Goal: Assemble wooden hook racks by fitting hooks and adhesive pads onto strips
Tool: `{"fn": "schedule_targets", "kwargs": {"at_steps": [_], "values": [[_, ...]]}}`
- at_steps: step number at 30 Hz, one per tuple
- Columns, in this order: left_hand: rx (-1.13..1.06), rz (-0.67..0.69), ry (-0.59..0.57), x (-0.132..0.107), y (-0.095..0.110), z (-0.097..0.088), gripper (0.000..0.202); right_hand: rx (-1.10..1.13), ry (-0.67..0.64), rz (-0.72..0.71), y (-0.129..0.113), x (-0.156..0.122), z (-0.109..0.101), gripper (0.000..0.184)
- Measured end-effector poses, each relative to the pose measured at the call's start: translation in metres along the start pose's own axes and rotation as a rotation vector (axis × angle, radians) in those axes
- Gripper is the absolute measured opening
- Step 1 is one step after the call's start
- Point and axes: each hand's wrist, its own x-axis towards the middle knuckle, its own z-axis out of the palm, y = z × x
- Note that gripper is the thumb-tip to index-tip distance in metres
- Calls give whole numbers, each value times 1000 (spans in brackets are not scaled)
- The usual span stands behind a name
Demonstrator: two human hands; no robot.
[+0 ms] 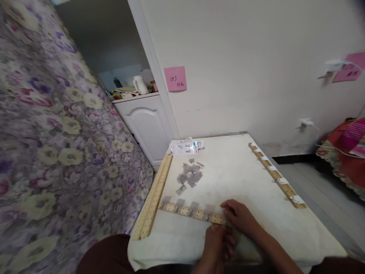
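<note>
A narrow wooden strip with holes (184,210) lies across the near part of the table. Small metal pieces with clear plastic tabs (207,216) are set along it at intervals. My left hand (217,241) is closed at the near edge of the strip's right end, fingers curled under. Over that same end bends my right hand (240,216), thumb and fingers drawn together; whatever lies between them is too small to make out. Beyond the strip is a loose pile of clear plastic tabs with small metal parts (189,175).
Two pale perforated strips (154,194) run along the table's left edge. On the right, another wooden strip (275,174) carries several white cards. Packaged items (184,147) lie at the back left. A floral curtain (71,152) hangs on the left, and a wall (228,76) stands behind.
</note>
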Motion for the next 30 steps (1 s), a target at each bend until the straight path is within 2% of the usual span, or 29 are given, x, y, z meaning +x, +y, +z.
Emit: {"fn": "schedule_targets", "kwargs": {"at_steps": [16,30], "values": [[47,32,21,1,-2,1,19,23,-32,12,-2,-2,-4,29],[55,11,34,0,0,3,21,135,-47,61,9,3,2,31]]}}
